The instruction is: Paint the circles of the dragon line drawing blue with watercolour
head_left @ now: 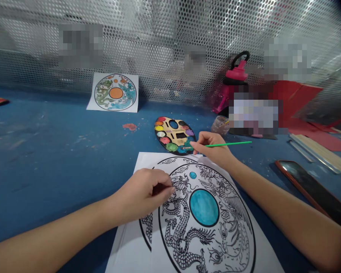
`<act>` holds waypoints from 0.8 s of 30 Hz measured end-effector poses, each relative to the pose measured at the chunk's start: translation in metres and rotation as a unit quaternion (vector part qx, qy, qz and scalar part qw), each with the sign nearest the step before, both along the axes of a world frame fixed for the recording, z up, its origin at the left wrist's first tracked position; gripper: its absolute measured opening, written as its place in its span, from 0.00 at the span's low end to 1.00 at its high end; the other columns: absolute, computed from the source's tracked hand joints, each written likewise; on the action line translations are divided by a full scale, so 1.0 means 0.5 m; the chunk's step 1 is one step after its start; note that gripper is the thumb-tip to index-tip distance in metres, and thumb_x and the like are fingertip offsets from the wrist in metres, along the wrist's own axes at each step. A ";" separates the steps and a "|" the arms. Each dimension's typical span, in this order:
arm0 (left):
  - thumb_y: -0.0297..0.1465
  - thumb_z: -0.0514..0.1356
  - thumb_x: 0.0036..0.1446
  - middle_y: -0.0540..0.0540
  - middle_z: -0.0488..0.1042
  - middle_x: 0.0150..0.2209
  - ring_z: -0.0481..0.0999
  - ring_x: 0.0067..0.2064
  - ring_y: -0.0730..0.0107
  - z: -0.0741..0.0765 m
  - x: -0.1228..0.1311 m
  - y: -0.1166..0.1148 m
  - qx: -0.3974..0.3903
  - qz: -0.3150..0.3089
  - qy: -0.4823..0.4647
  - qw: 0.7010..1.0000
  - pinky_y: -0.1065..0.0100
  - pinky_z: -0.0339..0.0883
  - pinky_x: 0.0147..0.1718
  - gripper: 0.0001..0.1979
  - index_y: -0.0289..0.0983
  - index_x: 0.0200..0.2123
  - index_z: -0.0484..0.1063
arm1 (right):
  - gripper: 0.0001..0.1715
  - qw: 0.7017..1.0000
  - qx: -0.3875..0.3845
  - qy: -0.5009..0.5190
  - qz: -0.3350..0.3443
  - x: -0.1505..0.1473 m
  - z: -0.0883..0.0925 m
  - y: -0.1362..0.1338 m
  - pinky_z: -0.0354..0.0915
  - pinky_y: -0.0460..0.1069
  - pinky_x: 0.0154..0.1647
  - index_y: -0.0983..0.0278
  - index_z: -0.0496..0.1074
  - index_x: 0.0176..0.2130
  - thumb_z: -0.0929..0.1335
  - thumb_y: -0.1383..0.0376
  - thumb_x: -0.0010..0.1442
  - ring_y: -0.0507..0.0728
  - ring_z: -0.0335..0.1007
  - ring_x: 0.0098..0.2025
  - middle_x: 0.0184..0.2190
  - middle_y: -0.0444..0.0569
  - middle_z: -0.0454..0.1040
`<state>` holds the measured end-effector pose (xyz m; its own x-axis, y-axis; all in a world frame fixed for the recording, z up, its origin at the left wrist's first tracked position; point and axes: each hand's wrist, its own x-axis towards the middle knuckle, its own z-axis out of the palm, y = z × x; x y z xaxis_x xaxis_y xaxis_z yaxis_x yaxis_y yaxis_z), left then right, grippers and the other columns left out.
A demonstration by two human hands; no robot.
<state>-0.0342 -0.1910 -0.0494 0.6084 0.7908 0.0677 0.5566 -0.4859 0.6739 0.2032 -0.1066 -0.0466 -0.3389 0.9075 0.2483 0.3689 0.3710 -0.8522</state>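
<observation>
My right hand [213, 148] pinches a thin paintbrush with a green handle [233, 144]. The brush tip is over the blue paint at the near edge of an oval paint palette [180, 135]. On a sheet with a black line drawing of a dragon and a bird [184, 235] rests my left hand [147, 189], its fingers curled in with nothing visible in them. The drawing's large middle circle [204, 207] and a small circle above it are painted blue. Under this sheet lies another printed sheet [130, 237], mostly covered.
A painted reference picture [113, 93] leans at the back by a perforated metal screen [159, 41]. At the right are a clear cup [220, 125], a pink bottle [235, 76], wooden sticks [324, 153] and a phone [309, 189]. Reddish paint [130, 127] stains the blue table [59, 151].
</observation>
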 end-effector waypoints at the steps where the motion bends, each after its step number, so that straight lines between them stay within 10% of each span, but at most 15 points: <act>1: 0.31 0.54 0.58 0.52 0.67 0.23 0.63 0.25 0.77 0.000 0.000 0.000 -0.001 -0.001 0.001 1.000 0.74 0.55 0.24 0.09 0.36 0.26 0.68 | 0.16 1.000 -0.008 0.001 0.009 -0.001 0.000 -0.001 0.60 0.47 0.25 0.62 0.58 0.21 0.68 0.64 0.55 0.51 0.68 0.23 0.18 0.43 0.71; 24: 0.31 0.54 0.58 0.51 0.68 0.24 0.64 0.25 0.76 -0.001 0.001 0.004 -0.001 -0.003 0.002 1.000 0.74 0.55 0.24 0.09 0.36 0.27 0.69 | 0.17 0.999 -0.008 -0.023 0.029 0.000 0.006 -0.003 0.58 0.47 0.24 0.63 0.58 0.20 0.68 0.64 0.55 0.49 0.65 0.22 0.18 0.43 0.70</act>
<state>-0.0339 -0.1890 -0.0499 0.6128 0.7877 0.0640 0.5561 -0.4874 0.6732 0.2032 -0.1081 -0.0437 -0.4013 0.8898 0.2174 0.3872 0.3799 -0.8401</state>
